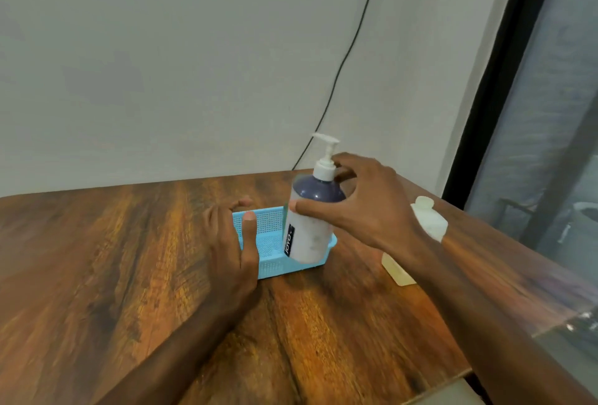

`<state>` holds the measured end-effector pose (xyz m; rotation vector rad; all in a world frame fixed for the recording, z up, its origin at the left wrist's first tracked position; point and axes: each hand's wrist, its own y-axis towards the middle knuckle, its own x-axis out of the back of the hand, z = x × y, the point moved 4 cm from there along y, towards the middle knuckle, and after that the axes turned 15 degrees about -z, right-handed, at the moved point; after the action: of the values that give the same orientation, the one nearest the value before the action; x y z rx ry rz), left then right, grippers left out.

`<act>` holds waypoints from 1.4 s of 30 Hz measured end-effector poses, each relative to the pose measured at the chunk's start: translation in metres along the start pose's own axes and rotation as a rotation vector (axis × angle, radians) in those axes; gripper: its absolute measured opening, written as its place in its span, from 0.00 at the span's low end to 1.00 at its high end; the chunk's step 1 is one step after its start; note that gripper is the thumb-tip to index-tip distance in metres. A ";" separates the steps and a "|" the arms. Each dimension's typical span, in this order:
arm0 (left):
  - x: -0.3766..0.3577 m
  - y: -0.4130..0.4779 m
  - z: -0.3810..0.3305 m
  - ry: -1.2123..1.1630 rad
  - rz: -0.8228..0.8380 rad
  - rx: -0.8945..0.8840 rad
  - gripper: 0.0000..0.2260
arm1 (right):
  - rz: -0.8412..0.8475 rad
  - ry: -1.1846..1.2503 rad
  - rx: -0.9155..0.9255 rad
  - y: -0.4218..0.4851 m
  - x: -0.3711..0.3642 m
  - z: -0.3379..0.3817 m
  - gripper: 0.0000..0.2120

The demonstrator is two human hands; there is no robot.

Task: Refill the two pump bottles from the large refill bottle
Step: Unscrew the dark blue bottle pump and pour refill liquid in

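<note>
A white pump bottle with a dark blue shoulder and white pump head stands slightly tilted at the right end of a light blue plastic basket. My right hand wraps its upper body, thumb in front. My left hand rests on the basket's left end, thumb over the rim. Behind my right wrist a pale translucent refill bottle with a white cap stands on the table; my forearm hides its middle. I see only one pump bottle.
The wooden table meets a white wall at the back. A black cable runs down the wall behind the table. A dark-framed window lies to the right, and the table's right edge slants toward it.
</note>
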<state>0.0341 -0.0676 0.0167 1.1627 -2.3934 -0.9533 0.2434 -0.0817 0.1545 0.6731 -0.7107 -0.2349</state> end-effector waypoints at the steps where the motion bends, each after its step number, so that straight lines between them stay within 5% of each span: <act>1: 0.001 -0.006 -0.014 0.009 0.024 -0.060 0.12 | 0.030 -0.006 -0.033 -0.009 0.005 -0.008 0.29; 8: -0.017 -0.064 -0.069 -0.214 0.313 -0.179 0.18 | 0.163 -0.115 -0.240 -0.058 0.009 -0.067 0.38; 14: -0.033 -0.081 -0.060 -0.214 0.603 -0.159 0.30 | 0.118 0.034 -0.084 -0.080 0.009 -0.078 0.31; 23: -0.036 -0.091 -0.061 -0.172 0.745 -0.187 0.38 | 0.301 0.054 -0.116 -0.090 0.023 -0.105 0.36; 28: -0.039 -0.089 -0.061 -0.185 0.690 -0.137 0.35 | 0.325 0.257 -0.131 -0.087 0.033 -0.112 0.27; 32: -0.039 -0.085 -0.054 -0.154 0.635 -0.132 0.37 | 0.165 0.282 -0.124 -0.076 0.032 -0.101 0.18; 42: -0.041 -0.085 -0.047 -0.111 0.604 -0.136 0.36 | -0.244 0.394 -0.290 -0.071 -0.015 -0.084 0.16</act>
<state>0.1334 -0.0934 -0.0072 0.3005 -2.4829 -0.9580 0.2895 -0.0889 0.0541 0.5058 -0.2094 -0.4079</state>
